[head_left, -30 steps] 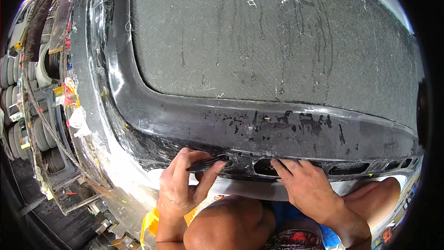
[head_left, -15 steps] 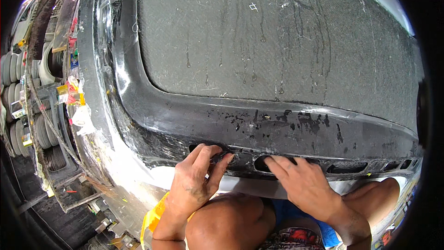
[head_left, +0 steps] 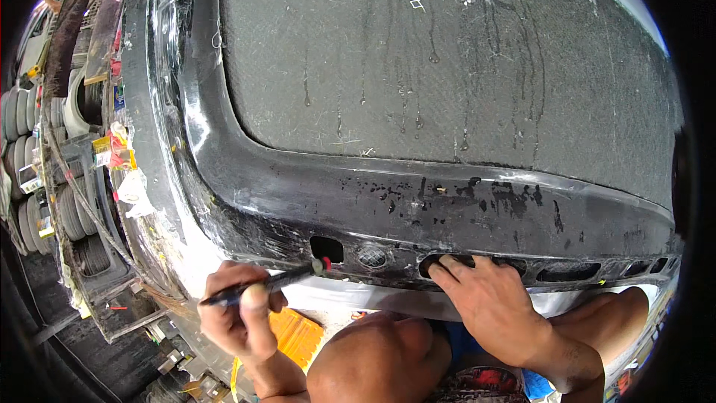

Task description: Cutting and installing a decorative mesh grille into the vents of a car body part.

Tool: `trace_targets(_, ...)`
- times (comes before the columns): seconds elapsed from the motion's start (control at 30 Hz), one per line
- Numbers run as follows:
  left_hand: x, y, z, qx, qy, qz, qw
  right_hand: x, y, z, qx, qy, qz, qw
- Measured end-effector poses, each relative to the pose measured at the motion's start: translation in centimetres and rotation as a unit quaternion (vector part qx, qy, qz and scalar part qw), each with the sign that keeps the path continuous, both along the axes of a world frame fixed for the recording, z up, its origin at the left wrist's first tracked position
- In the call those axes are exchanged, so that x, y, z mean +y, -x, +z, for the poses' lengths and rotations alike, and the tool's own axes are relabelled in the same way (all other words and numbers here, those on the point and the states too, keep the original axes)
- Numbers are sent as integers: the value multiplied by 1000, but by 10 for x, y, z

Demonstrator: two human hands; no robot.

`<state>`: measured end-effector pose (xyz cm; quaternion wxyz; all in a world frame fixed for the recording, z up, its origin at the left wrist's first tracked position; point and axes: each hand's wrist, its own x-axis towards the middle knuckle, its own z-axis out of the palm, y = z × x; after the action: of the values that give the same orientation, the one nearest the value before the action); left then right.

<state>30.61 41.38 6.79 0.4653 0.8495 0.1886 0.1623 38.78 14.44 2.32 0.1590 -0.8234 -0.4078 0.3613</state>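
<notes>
My left hand (head_left: 240,310) is closed around a slim black pen-shaped tool (head_left: 277,281). Its red-and-pale tip (head_left: 322,265) points right, next to a squarish hole (head_left: 327,249) in the black frame (head_left: 313,201). The tool's exact kind does not show. Beside that hole a round opening backed with mesh (head_left: 372,257) is set in the frame. My right hand (head_left: 492,298) hooks its fingers over the edge of a longer slot in the same frame; the fingertips disappear inside. Above both hands, the frame borders a dark grey fibrous panel (head_left: 388,89) with wet streaks.
More slots (head_left: 568,272) run along the frame to the right. At the left, metal racks hold stacked grey rounded parts (head_left: 26,157), with plastic bags (head_left: 133,190) and packets nearby. A yellow-orange object (head_left: 292,337) lies between my left forearm and knee.
My left hand has drawn back left and down from the frame, uncovering the squarish hole and mesh opening; the black tool now shows in it. My right hand stays at its slot.
</notes>
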Motion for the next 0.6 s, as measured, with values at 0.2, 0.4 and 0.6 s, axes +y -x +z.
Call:
trace_targets(0.2,-3,-8,-26,178,-78,-68,979,-1,0,3,20,18,-11,1000)
trace_targets(0.4,0,-11,-25,241,-80,-83,964,4,0,0,29,21,-15,999)
trace_targets(0.6,-2,-17,-28,242,-62,-104,963,3,2,-2,24,11,-31,999)
